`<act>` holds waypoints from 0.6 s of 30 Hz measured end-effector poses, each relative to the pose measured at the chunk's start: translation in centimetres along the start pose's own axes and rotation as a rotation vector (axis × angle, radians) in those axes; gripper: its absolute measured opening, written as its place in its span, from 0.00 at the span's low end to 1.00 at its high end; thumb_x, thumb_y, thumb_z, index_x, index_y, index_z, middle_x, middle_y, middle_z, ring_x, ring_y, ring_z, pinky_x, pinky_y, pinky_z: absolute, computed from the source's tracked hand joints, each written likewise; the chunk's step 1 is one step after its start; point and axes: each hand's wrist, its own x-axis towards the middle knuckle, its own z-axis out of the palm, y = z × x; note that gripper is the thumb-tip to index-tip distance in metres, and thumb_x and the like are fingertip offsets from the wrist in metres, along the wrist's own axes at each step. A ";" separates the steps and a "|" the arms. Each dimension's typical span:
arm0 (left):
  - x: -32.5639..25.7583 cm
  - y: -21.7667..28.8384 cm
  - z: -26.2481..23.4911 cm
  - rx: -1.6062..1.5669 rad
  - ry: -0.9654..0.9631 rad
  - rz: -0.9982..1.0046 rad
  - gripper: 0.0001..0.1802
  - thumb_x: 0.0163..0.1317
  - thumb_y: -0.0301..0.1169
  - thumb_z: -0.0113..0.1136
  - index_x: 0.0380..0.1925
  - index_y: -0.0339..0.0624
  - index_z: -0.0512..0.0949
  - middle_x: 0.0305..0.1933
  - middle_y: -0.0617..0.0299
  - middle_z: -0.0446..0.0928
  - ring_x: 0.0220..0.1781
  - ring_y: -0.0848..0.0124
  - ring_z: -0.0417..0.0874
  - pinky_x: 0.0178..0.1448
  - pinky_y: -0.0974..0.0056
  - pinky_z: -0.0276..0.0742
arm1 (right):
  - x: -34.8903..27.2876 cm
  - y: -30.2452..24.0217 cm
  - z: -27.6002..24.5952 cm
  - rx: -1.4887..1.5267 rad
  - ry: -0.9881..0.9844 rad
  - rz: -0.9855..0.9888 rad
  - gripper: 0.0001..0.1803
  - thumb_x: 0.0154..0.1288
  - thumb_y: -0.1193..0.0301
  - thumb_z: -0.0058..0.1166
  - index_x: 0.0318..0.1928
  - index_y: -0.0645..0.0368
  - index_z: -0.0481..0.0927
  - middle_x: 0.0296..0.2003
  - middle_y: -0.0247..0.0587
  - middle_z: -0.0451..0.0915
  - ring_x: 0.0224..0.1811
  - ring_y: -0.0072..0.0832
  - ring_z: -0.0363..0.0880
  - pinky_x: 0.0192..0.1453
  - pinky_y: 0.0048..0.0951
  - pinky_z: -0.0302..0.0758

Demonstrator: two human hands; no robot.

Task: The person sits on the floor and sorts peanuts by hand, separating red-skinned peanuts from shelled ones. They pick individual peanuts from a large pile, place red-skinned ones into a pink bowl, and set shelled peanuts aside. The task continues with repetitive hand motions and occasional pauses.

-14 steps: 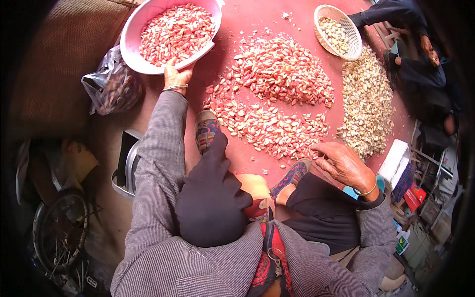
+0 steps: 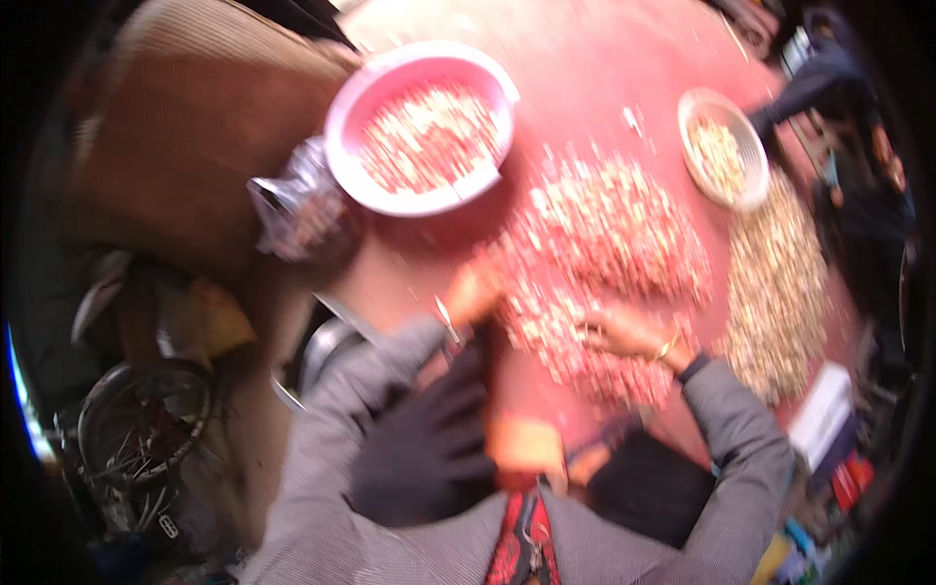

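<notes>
A heap of pink-and-white pieces that look like garlic cloves (image 2: 619,234) lies on the red floor, with a looser spread in front. My left hand (image 2: 476,292), a bangle at its wrist, is at the left edge of the spread. Motion smears its fingers, and I cannot tell whether it holds anything. Over the front of the spread is my right hand (image 2: 624,330), with a gold-coloured bangle, fingers pointing left. Those fingers are blurred too. Beyond my left hand stands a pink basin (image 2: 343,146) of similar cloves, touched by neither hand.
A clear plastic bag (image 2: 302,210) with dark contents sits beside the basin. At the right are a pale basket (image 2: 751,190) of cloves and a long pale heap (image 2: 775,292). Another person's dark sleeve (image 2: 814,88) reaches in there. A wheel (image 2: 144,424) stands at the left.
My left hand has let go of the basin's rim and come back to the cloves. My right hand has moved inward over them. The whole view has shifted and blurred.
</notes>
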 end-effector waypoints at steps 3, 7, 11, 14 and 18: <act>-1.1 3.1 -0.1 -0.689 -0.310 -0.837 0.12 0.67 0.35 0.59 0.31 0.36 0.81 0.26 0.59 0.78 0.31 0.74 0.77 0.36 0.61 0.75 | 6.4 2.7 2.3 -0.020 0.177 0.066 0.18 0.66 0.62 0.56 0.52 0.59 0.81 0.43 0.55 0.83 0.45 0.50 0.82 0.49 0.48 0.78; -3.5 4.7 -0.5 -1.028 -0.603 -0.809 0.14 0.71 0.36 0.58 0.34 0.37 0.83 0.27 0.64 0.81 0.28 0.75 0.79 0.35 0.66 0.76 | 12.6 3.9 4.4 -0.047 0.497 0.000 0.18 0.61 0.69 0.56 0.52 0.58 0.78 0.45 0.51 0.78 0.50 0.50 0.77 0.56 0.45 0.76; -5.7 4.2 0.1 -1.087 -0.765 -0.966 0.14 0.70 0.37 0.56 0.42 0.37 0.83 0.30 0.60 0.85 0.34 0.73 0.86 0.41 0.66 0.81 | 17.5 3.6 5.6 -0.159 0.787 -0.122 0.23 0.57 0.73 0.58 0.55 0.59 0.77 0.56 0.51 0.75 0.60 0.48 0.72 0.63 0.45 0.72; -6.5 4.2 1.4 -1.068 -0.705 -0.880 0.15 0.69 0.38 0.57 0.44 0.37 0.83 0.34 0.61 0.86 0.37 0.73 0.86 0.43 0.66 0.81 | 19.4 3.7 6.3 -0.249 0.797 -0.049 0.21 0.58 0.70 0.57 0.54 0.57 0.78 0.60 0.52 0.73 0.65 0.47 0.68 0.67 0.49 0.66; -7.0 5.3 2.1 -1.010 -0.665 -0.790 0.15 0.67 0.38 0.59 0.43 0.37 0.82 0.35 0.60 0.85 0.38 0.72 0.84 0.45 0.64 0.80 | 20.6 3.9 7.0 -0.297 0.824 -0.014 0.20 0.58 0.69 0.57 0.53 0.56 0.79 0.62 0.52 0.71 0.67 0.48 0.65 0.69 0.49 0.62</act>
